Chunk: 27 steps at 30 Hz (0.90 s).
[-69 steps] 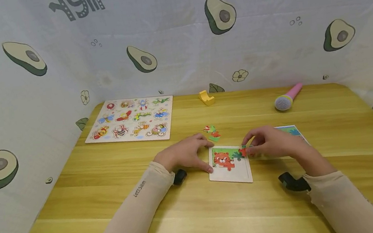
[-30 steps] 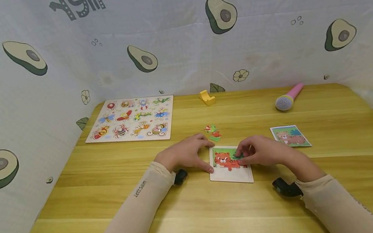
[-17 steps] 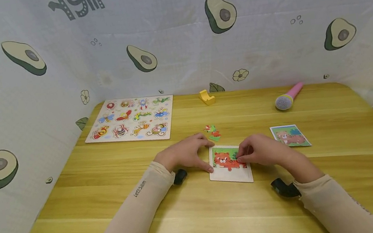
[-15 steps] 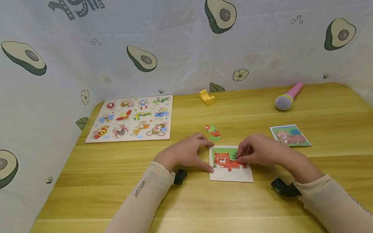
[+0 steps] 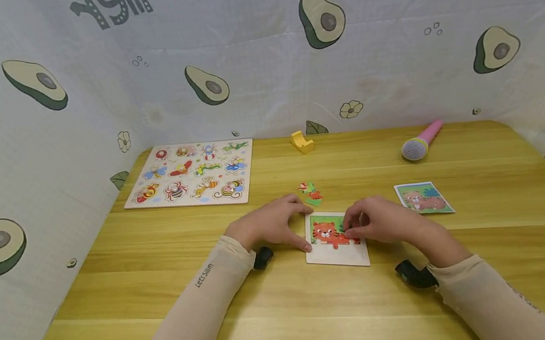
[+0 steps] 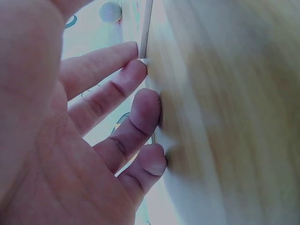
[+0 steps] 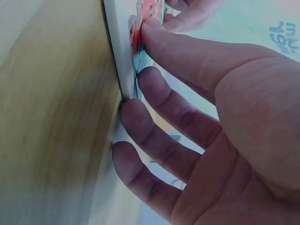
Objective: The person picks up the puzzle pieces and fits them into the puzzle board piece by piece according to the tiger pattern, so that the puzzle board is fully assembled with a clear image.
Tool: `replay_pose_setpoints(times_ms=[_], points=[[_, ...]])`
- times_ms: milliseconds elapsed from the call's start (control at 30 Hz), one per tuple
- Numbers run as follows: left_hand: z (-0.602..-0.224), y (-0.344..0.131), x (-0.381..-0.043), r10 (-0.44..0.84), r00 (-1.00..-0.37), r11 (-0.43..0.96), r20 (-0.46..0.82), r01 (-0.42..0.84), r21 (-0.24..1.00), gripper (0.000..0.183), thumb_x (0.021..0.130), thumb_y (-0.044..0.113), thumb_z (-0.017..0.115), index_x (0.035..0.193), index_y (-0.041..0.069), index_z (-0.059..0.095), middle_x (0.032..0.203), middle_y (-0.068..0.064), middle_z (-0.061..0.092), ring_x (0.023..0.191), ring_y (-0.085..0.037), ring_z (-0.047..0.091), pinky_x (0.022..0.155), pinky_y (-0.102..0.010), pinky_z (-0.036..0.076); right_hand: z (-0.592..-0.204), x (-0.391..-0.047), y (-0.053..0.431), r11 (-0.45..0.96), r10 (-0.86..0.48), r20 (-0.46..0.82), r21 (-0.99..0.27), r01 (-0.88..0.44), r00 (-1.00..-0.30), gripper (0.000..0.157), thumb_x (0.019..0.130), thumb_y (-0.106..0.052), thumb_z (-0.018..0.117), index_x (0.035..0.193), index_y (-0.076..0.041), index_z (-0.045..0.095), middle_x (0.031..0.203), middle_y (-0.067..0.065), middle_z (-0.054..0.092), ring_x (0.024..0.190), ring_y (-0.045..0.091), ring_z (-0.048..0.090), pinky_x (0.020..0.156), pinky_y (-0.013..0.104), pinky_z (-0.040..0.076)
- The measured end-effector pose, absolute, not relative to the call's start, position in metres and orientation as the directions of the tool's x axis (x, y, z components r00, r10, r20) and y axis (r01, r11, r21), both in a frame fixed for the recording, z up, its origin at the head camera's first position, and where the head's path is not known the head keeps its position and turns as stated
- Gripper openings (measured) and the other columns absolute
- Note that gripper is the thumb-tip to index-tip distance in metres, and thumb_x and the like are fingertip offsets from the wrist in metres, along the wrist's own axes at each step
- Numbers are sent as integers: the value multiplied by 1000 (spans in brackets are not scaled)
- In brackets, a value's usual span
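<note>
A small white-framed puzzle board (image 5: 337,258) with a red tiger picture lies flat on the wooden table. My left hand (image 5: 271,226) holds its left side, thumb at the left edge and index finger at the top corner. Over the board's right part is my right hand (image 5: 383,219), thumb and index fingertips together at a red-and-green puzzle piece (image 7: 136,37) beside the tiger's head. In the right wrist view the thumb presses on the red part, and the other fingers curve down by the board's edge. The bare white lower strip of the board shows. Loose puzzle pieces (image 5: 312,195) lie just behind it.
A picture card (image 5: 425,199) with a tiger lies to the right. Farther back are a pink toy microphone (image 5: 421,141), a yellow block (image 5: 302,143) and a large insect puzzle board (image 5: 189,176). An avocado-print curtain (image 5: 256,50) surrounds the table (image 5: 283,319).
My right hand has brought the red-and-green puzzle piece from the board's right edge down into the picture, then shifted slightly left. The left hand has stayed in place.
</note>
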State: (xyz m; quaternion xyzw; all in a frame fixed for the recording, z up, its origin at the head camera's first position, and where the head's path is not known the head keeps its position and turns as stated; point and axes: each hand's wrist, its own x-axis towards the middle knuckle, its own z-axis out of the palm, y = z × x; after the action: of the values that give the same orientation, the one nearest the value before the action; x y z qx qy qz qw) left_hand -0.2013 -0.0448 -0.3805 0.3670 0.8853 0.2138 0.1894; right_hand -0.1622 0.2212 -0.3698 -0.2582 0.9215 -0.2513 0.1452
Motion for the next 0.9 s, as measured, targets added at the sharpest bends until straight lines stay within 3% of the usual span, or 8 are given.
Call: replay_pose_setpoints(times_ms=[300, 600, 767, 900], points=[[-380, -45, -201, 728, -661, 642, -182, 564, 519, 78, 80, 48, 84, 145, 18, 55, 135, 4, 46, 124, -12, 46, 109, -28, 35, -364, -163, 231, 682, -590, -172, -629, -373, -789, 12, 94, -8, 71, 106, -9, 74, 95, -3, 66, 82, 16, 58, 75, 32, 52], [-380, -46, -200, 733, -657, 638, -178, 571, 518, 78, 80, 48, 84, 145, 17, 55, 133, 4, 47, 121, -12, 46, 108, -27, 35, -367, -163, 226, 747, -528, -181, -563, -353, -829, 12, 92, -16, 76, 103, -12, 75, 83, -3, 59, 73, 16, 52, 65, 30, 46], [-379, -47, -201, 736, -654, 635, -177, 576, 514, 78, 81, 48, 84, 146, 17, 55, 136, 3, 46, 123, -12, 46, 109, -28, 35, -369, -164, 226, 766, -505, -178, -544, -343, -845, 26, 89, -24, 80, 110, -10, 72, 88, 2, 57, 73, 17, 52, 64, 31, 46], [-376, -56, -205, 727, -665, 637, -170, 561, 529, 78, 81, 47, 84, 145, 14, 54, 143, -1, 45, 129, -15, 45, 111, -30, 34, -370, -163, 224, 780, -495, -162, -515, -355, -854, 37, 88, -24, 81, 121, -10, 70, 103, 9, 56, 74, 17, 52, 66, 33, 46]])
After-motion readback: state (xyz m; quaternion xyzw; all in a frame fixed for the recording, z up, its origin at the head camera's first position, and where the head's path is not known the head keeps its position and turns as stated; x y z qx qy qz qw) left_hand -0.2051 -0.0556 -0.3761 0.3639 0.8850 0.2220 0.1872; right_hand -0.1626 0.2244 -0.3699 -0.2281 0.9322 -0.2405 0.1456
